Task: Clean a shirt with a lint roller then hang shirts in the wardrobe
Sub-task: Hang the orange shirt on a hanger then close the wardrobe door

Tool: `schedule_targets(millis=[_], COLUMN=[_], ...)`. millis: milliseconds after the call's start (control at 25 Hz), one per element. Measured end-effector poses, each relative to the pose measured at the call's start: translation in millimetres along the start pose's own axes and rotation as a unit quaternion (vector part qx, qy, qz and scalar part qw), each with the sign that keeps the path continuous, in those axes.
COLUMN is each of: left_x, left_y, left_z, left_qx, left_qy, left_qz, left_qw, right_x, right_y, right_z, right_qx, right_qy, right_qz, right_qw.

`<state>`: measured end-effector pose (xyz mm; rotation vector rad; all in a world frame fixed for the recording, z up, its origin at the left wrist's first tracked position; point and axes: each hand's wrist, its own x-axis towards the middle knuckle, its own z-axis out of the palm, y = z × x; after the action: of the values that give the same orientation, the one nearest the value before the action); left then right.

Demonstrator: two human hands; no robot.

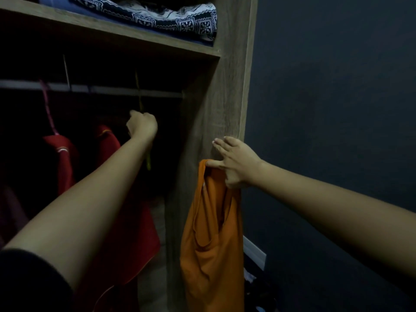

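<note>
An orange shirt [211, 239] hangs limp from my right hand [236, 163], which pinches its neckline between thumb and palm with the other fingers spread against the wardrobe's side panel [216, 113]. My left hand [142, 124] reaches into the dark wardrobe and is closed around a yellow-green hanger [141, 102] that hangs from the rail [108, 90]. Two red shirts [63, 158] hang on the rail to the left, one on a pink hanger [48, 109]. No lint roller is in view.
A shelf [126, 34] above the rail carries folded dark patterned fabric [180, 16] and a blue cloth. A dark blue wall [337, 109] stands to the right, with a white baseboard [254, 251] and small items on the floor below it.
</note>
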<state>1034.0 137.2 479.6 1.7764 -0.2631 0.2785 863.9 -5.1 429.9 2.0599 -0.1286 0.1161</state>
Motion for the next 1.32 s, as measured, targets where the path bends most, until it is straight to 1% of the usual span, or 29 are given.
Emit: schedule_targets(millis=[80, 160, 240, 320, 400, 440, 480, 560, 600, 640, 680, 720, 760, 800, 880, 960, 1040, 1080, 1120, 1160, 1200, 1240, 1280, 1320], left_x=[-15.9, -37.2, -64.3, -84.8, -99.9, -102.5, -105.1, -112.6, -116.4, -123.6, -131.1, -141.3, -151.6, -160.9, -179.4, -194.4, -205.6, -210.1, -213.1, -215.6, -219.9, -222.8, -223.9, -228.5], left_y=[-13.6, -38.0, -62.4, -83.4, -97.9, -105.7, -112.6, -126.9, -135.4, -140.4, -145.7, -147.7, -148.9, -150.2, -149.3, -149.5, -151.1, -154.1, -157.9, -161.6, -162.8, -163.4, -162.9, -157.4], left_z=[-14.4, -35.4, -65.8, -99.7, -142.3, -164.8, -187.8, -235.6, -257.4, -274.6, -287.9, -297.0, -301.9, -303.5, -296.4, -280.0, -267.6, -266.8, -269.6, -276.0, -283.4, -290.2, -294.5, -295.9], left_qx=[-0.008, -0.011, 0.020, 0.079, 0.106, 0.089, 0.059, -0.009, -0.020, -0.012, 0.019, 0.045, 0.061, 0.071, 0.086, 0.077, 0.057, 0.040, 0.003, -0.020, -0.035, -0.021, 0.033, 0.119], left_qy=[0.013, 0.004, -0.012, -0.004, -0.006, -0.030, -0.071, -0.143, -0.164, -0.182, -0.193, -0.203, -0.212, -0.222, -0.241, -0.258, -0.243, -0.207, -0.171, -0.132, -0.101, -0.075, -0.049, -0.006], left_qz=[0.014, 0.041, 0.071, 0.141, 0.203, 0.218, 0.223, 0.200, 0.187, 0.187, 0.189, 0.195, 0.203, 0.209, 0.221, 0.226, 0.238, 0.245, 0.246, 0.244, 0.240, 0.238, 0.258, 0.289], left_qw=[1.000, 0.999, 0.997, 0.987, 0.973, 0.971, 0.970, 0.969, 0.968, 0.965, 0.963, 0.958, 0.954, 0.950, 0.941, 0.936, 0.939, 0.946, 0.954, 0.960, 0.965, 0.968, 0.964, 0.950], right_x=[0.9, 0.8, -1.1, -1.4, -0.1, -0.5, -0.8, -6.2, -11.1, -16.3, -22.6, -29.0, -35.0, -40.3, -50.2, -54.0, -55.6, -57.8, -60.6, -61.7, -62.6, -62.1, -62.0, -60.6], right_y=[-1.3, -3.5, -7.2, -11.1, -20.8, -26.2, -31.5, -39.8, -43.4, -46.2, -47.7, -50.2, -54.0, -59.7, -77.0, -97.2, -105.1, -102.5, -97.3, -92.4, -88.7, -88.1, -89.0, -90.9], right_z=[-1.2, -3.4, -9.0, -16.4, -25.2, -29.2, -32.5, -41.8, -47.5, -53.9, -62.6, -72.2, -83.8, -96.8, -130.2, -162.0, -181.9, -188.2, -191.4, -189.5, -185.8, -181.5, -178.7, -177.5], right_qx=[0.012, 0.026, 0.063, 0.126, 0.227, 0.290, 0.359, 0.483, 0.537, 0.588, 0.633, 0.666, 0.680, 0.681, 0.658, 0.633, 0.612, 0.593, 0.547, 0.480, 0.410, 0.360, 0.338, 0.339], right_qy=[-0.001, 0.000, -0.003, -0.020, -0.053, -0.068, -0.080, -0.099, -0.094, -0.083, -0.073, -0.066, -0.061, -0.055, -0.042, -0.020, 0.014, 0.056, 0.124, 0.218, 0.309, 0.370, 0.395, 0.407], right_qz=[0.007, 0.015, 0.027, 0.045, 0.061, 0.070, 0.078, 0.088, 0.085, 0.081, 0.075, 0.062, 0.047, 0.023, -0.037, -0.094, -0.114, -0.114, -0.108, -0.100, -0.093, -0.091, -0.088, -0.084], right_qw=[1.000, 1.000, 0.998, 0.991, 0.971, 0.952, 0.927, 0.865, 0.834, 0.801, 0.767, 0.740, 0.729, 0.729, 0.751, 0.768, 0.782, 0.795, 0.821, 0.844, 0.853, 0.852, 0.849, 0.844])
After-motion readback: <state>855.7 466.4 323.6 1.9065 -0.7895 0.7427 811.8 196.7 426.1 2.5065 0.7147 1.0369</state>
